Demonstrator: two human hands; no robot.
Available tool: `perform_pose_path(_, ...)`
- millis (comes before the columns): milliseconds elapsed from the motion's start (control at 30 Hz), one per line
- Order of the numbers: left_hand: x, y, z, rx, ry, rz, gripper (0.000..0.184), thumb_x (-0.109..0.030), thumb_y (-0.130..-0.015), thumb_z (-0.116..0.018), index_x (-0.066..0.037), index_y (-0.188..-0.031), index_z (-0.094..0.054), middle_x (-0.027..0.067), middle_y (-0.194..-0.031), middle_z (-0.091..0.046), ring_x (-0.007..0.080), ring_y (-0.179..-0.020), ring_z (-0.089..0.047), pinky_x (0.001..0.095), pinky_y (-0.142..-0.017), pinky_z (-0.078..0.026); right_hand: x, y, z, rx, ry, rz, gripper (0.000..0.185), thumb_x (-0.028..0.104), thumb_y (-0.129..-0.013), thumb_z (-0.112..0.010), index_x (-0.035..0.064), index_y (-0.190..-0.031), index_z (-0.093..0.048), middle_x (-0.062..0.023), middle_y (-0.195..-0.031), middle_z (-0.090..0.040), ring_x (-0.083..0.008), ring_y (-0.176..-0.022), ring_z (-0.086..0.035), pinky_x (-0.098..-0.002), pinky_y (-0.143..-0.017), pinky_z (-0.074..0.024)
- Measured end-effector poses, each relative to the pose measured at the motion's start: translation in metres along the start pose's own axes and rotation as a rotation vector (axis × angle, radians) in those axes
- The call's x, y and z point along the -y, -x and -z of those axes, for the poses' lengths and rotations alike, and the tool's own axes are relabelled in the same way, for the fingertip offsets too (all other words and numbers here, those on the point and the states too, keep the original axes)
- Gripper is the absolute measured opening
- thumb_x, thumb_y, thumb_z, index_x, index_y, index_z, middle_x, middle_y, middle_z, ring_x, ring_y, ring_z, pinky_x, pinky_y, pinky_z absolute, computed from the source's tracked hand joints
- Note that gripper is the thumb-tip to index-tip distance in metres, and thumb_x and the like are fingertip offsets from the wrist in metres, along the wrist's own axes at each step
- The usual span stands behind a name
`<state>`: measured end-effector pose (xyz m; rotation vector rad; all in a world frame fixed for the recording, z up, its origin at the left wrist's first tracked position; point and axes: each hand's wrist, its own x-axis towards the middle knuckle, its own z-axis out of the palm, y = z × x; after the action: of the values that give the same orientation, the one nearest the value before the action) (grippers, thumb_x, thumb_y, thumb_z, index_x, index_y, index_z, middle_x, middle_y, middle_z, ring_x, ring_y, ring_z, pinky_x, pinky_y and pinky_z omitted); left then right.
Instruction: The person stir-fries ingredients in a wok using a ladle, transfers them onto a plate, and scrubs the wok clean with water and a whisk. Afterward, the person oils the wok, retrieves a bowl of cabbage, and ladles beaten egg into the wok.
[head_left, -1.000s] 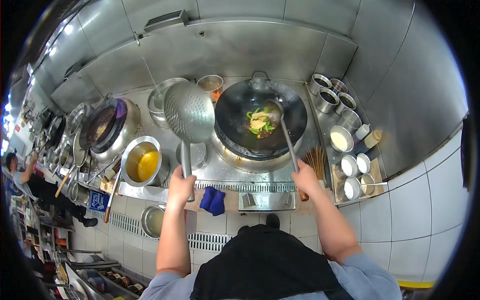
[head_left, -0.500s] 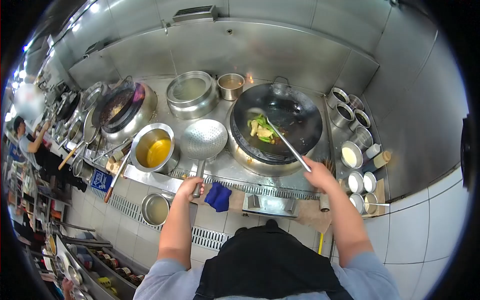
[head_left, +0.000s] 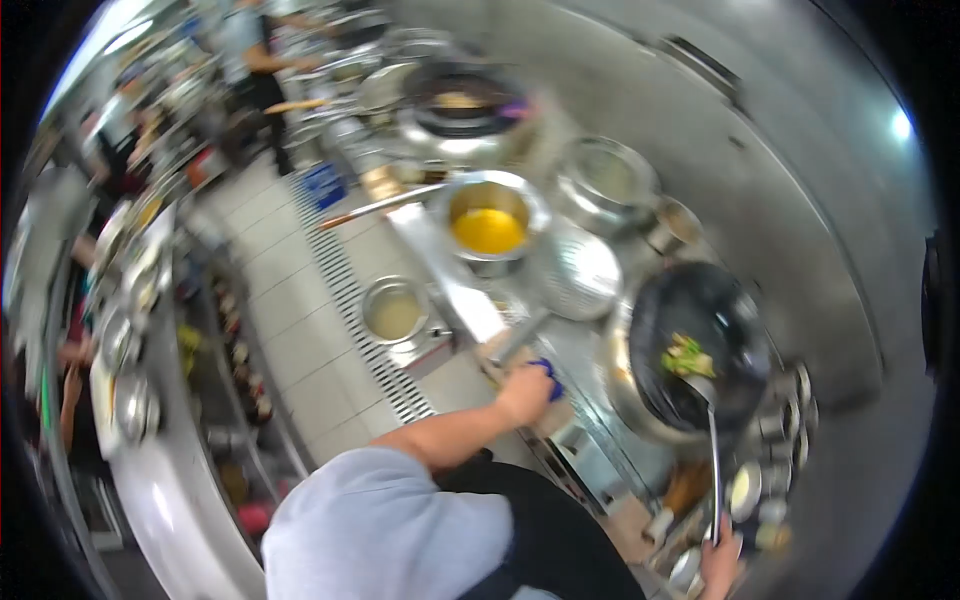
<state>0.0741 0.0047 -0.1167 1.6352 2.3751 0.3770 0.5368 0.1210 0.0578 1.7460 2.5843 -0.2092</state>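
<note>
My left hand (head_left: 526,396) is closed on a dark blue cloth (head_left: 549,379) at the counter's front edge; blur softens its fingers. Just beyond it lies a perforated strainer (head_left: 580,277), its handle free of my hand. In my right hand (head_left: 719,562), at the lower right, is the long handle of a metal wok ladle (head_left: 714,450). The ladle's head rests in the black wok (head_left: 735,300), against a small heap of green and pale food (head_left: 686,357).
A pot of yellow oil (head_left: 490,230) stands left of the strainer, with a lidded pot (head_left: 608,178) behind. Metal containers (head_left: 775,425) crowd the right side. A pot of cloudy liquid (head_left: 394,311) sits low in front. Another person (head_left: 250,60) stands at the far stoves.
The view has swung left and tilted. My left hand has let go of the strainer handle and taken hold of the blue cloth. My right hand still holds the ladle.
</note>
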Motion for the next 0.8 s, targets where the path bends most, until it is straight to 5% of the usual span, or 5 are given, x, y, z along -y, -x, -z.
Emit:
perform_pose_path(33, -0.001, 0.001, -0.008, -0.021, -0.027, -0.002, 0.023, -0.021, -0.072, -0.061, -0.004, -0.088, -0.064, 0.0136, -0.090, -0.062, 0.0294, -0.086, -0.061, 0.0420, -0.077, -0.048, 0.008, -0.012, -0.014, 0.047, -0.115, 0.016, 0.061, -0.001, -0.074, -0.056, 0.0066, -0.134, -0.044, -0.0196, -0.111, -0.061, -0.0261, -0.102, -0.060, -0.0342, -0.089, -0.0444)
perform_pose_path(267, -0.004, -0.010, 0.023, 0.079, 0.372, 0.254, 0.028, -0.025, -0.075, -0.061, -0.001, -0.090, -0.064, 0.0158, -0.093, -0.065, 0.0291, -0.088, -0.063, 0.0400, -0.078, -0.048, 0.061, -0.069, -0.013, 0.026, -0.530, 0.107, 0.059, -0.002, -0.075, -0.055, 0.0047, -0.133, -0.044, -0.0176, -0.113, -0.060, -0.0249, -0.104, -0.059, -0.0334, -0.090, -0.0438)
perform_pose_path(400, 0.007, -0.002, 0.027, -0.006, 1.510, 0.443, 0.042, -0.035, -0.075, -0.063, 0.001, -0.098, -0.064, 0.0127, -0.100, -0.066, 0.0249, -0.089, -0.063, 0.0340, -0.080, -0.047, 0.077, -0.089, -0.022, 0.056, -0.605, 0.191, 0.058, -0.002, -0.076, -0.055, 0.0036, -0.133, -0.044, -0.0165, -0.115, -0.060, -0.0243, -0.105, -0.058, -0.0329, -0.091, -0.0434)
perform_pose_path(567, 0.017, 0.033, 0.039, 0.107, 2.620, 0.321, 0.042, -0.023, -0.078, -0.059, -0.005, -0.115, -0.055, 0.0127, -0.109, -0.062, 0.0257, -0.099, -0.061, 0.0378, -0.094, -0.045, 0.079, -0.083, -0.034, 0.101, -0.688, 0.238, 0.057, -0.003, -0.076, -0.054, 0.0022, -0.133, -0.044, -0.0150, -0.116, -0.059, -0.0234, -0.106, -0.058, -0.0324, -0.092, -0.0429)
perform_pose_path(800, -0.023, 0.023, 0.003, 0.446, 2.613, 0.323, 0.047, -0.024, -0.079, -0.059, -0.006, -0.122, -0.049, 0.0176, -0.120, -0.057, 0.0274, -0.108, -0.057, 0.0386, -0.097, -0.043, 0.034, -0.051, -0.036, 0.127, -0.838, 0.223, 0.056, -0.003, -0.077, -0.053, 0.0003, -0.132, -0.044, -0.0130, -0.119, -0.059, -0.0223, -0.108, -0.057, -0.0315, -0.093, -0.0423)
